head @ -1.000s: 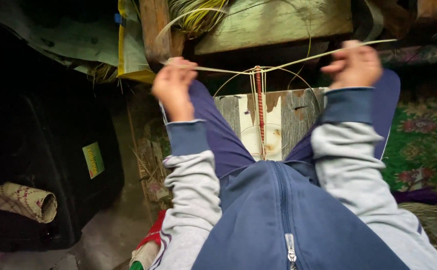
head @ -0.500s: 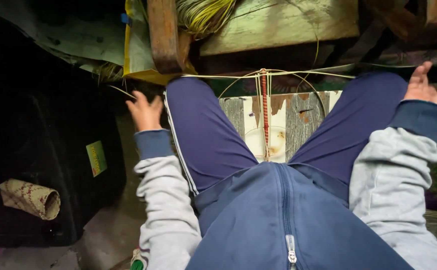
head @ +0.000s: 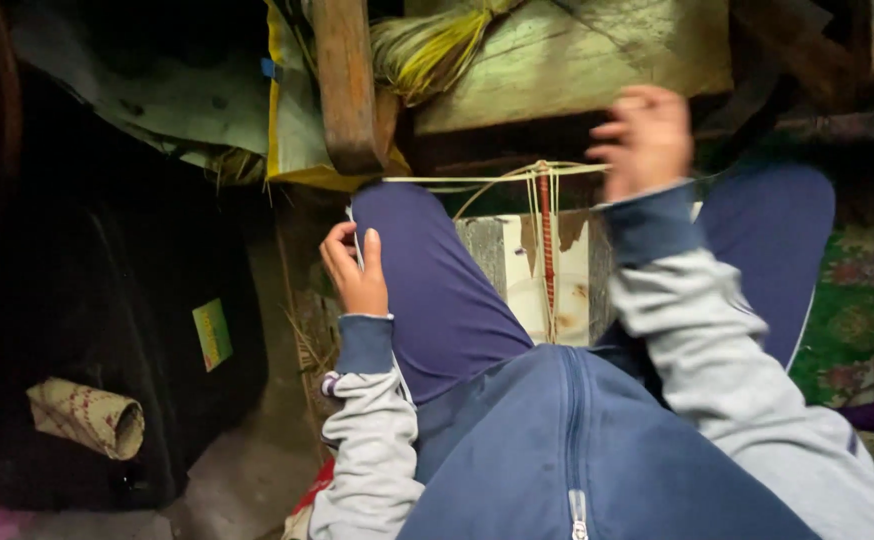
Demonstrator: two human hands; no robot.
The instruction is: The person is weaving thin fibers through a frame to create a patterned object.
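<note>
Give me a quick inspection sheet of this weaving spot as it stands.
Surface: worn board between the knees.
Job's things: pale strips stretched sideways; red-wrapped band running down the board.
Clutter: straw bundle; woven roll.
Grips: left hand against the left thigh, whether it holds anything unclear; right hand blurred above the strips, grip unclear.
Cables: nothing seen.
Surroundings: wooden post; floral mat.

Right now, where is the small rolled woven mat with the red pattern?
In the head view, the rolled woven mat lies at lower left against the dark black bag, below its green-yellow sticker.
</note>
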